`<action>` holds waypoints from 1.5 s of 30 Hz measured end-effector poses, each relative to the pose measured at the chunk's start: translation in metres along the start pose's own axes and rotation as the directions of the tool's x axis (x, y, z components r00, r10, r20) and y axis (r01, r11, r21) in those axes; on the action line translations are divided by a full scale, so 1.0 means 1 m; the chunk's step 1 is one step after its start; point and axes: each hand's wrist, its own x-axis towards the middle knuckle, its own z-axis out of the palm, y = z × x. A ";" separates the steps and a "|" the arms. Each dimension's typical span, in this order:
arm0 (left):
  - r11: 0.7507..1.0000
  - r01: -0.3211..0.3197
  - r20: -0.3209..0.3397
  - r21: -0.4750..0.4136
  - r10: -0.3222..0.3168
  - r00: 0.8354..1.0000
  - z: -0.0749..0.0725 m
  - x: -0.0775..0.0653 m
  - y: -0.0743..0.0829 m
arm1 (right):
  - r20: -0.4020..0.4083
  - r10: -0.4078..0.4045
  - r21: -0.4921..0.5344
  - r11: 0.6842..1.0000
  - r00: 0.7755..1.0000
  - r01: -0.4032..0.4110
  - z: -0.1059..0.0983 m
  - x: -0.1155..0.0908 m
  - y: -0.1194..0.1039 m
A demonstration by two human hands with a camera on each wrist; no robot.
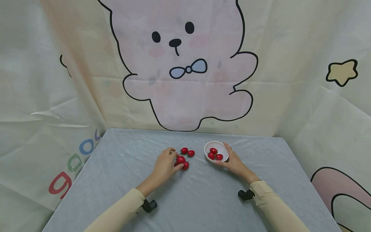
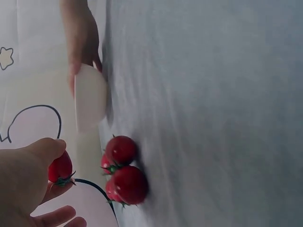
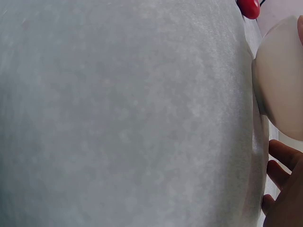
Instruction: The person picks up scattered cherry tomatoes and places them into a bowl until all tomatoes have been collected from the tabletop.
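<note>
My left hand (image 1: 163, 166) pinches a cherry tomato (image 2: 60, 168) between thumb and forefinger, a little above the table. Beside and below it a small cluster of cherry tomatoes (image 2: 131, 185) lies on the cloth, some with green stems; the head view shows two of the loose tomatoes (image 1: 184, 150) farther back. With thumb and fingers on either side, my right hand (image 1: 235, 164) grips a white bowl (image 1: 222, 149) that stands on the table. Inside the bowl are three cherry tomatoes (image 1: 219, 157). The right wrist view shows the bowl's outer side (image 3: 281, 75) and several fingers (image 3: 284, 153) near its base.
A light grey-blue cloth (image 1: 200, 199) covers the table. Behind it hangs a pale curtain (image 1: 179, 103) printed with a bear, and more printed fabric stands at both sides. Black camera mounts (image 1: 149, 206) sit at both wrists.
</note>
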 end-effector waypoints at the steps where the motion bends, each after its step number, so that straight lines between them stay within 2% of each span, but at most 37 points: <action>1: 1.000 -0.006 0.000 -0.008 0.006 1.000 0.000 0.003 0.003 | 0.000 0.001 0.003 1.000 1.000 -0.001 0.000 0.000 0.000; 12: 0.994 -0.100 0.029 -0.045 0.102 0.994 0.003 0.036 0.042 | -0.011 0.002 -0.009 1.000 1.000 -0.002 -0.001 0.000 -0.002; 17: 0.987 -0.158 0.055 -0.042 0.160 0.986 0.008 0.050 0.059 | -0.010 0.014 -0.017 1.000 1.000 -0.014 -0.001 0.000 -0.002; 23: 0.981 -0.195 0.077 -0.013 0.196 0.978 0.017 0.066 0.077 | -0.003 0.030 -0.008 1.000 1.000 -0.030 -0.001 -0.001 -0.003; 27: 0.979 -0.203 0.087 0.007 0.201 0.976 0.024 0.076 0.086 | -0.008 0.017 -0.007 1.000 1.000 -0.017 -0.001 -0.002 -0.003; 35: 0.988 -0.149 0.134 0.042 0.142 0.981 0.041 0.096 0.098 | 0.003 0.008 -0.006 1.000 1.000 -0.008 0.001 -0.001 0.000; 39: 0.985 -0.160 0.149 0.066 0.148 0.978 0.049 0.105 0.102 | 0.013 0.014 -0.001 1.000 1.000 -0.014 0.000 -0.002 -0.001; 45: 0.983 -0.175 0.148 0.046 0.167 0.975 0.057 0.112 0.108 | 0.017 0.019 -0.008 1.000 1.000 -0.019 0.000 -0.002 -0.002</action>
